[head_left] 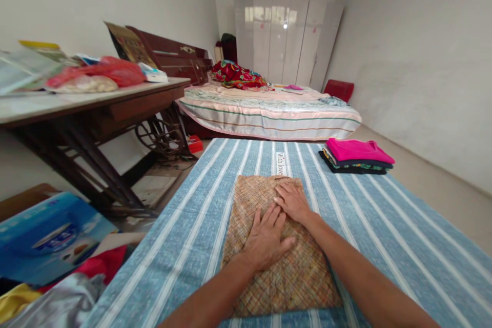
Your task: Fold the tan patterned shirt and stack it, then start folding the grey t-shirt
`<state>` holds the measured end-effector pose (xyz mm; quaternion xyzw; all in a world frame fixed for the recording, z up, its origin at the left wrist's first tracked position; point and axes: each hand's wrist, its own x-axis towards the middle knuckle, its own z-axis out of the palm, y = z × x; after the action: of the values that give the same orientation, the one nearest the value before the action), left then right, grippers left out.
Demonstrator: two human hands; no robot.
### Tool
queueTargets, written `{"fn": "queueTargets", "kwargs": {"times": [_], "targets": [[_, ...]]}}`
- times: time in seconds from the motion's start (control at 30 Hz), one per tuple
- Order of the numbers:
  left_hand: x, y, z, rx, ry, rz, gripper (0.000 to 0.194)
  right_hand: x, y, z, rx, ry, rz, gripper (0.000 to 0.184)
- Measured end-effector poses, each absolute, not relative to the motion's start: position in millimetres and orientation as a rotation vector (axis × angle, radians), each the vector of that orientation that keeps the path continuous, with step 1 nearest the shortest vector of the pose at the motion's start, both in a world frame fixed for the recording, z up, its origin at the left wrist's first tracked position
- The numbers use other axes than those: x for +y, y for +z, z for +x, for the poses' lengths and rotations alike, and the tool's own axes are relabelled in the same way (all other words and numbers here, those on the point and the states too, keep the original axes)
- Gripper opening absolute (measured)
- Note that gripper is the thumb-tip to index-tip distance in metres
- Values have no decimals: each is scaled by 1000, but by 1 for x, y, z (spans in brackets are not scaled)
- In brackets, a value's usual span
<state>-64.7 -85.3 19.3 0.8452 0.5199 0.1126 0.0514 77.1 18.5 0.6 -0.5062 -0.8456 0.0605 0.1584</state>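
Note:
A folded brown plaid cloth [292,277], perhaps a garment, lies flat on the blue-and-white striped cover [184,236] in front of me. My left hand [265,238] rests palm down on its middle, fingers spread. Higher up on the same cloth, near its far right corner, my right hand [292,201] lies flat with its fingers stretched out. The fingertips of both hands come close together. Neither hand grips anything. At the far right of the cover sits a stack of folded clothes [359,151], bright pink on top and darker ones below.
On the left stands a sewing-machine table [149,93] bearing red plastic bags [115,70]. Below it are a blue carton [54,236] and loose clothes [73,294]. Beyond the striped cover is a bed [269,113] with a red floral quilt [240,76]; a pale wardrobe [282,41] stands behind.

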Motion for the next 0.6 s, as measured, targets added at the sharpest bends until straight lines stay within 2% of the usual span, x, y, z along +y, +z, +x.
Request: {"fn": "queueTargets", "kwargs": {"times": [0.17, 0.37, 0.6], "targets": [[-86, 31, -84, 1794, 413, 2511, 45, 1, 14, 69, -2365, 113, -1318, 45], [-88, 18, -110, 2148, 182, 2330, 54, -19, 12, 53, -2505, 188, -1291, 54], [-90, 14, -114, 2193, 85, 2279, 59, -26, 14, 58, -2441, 238, -1395, 55]]}}
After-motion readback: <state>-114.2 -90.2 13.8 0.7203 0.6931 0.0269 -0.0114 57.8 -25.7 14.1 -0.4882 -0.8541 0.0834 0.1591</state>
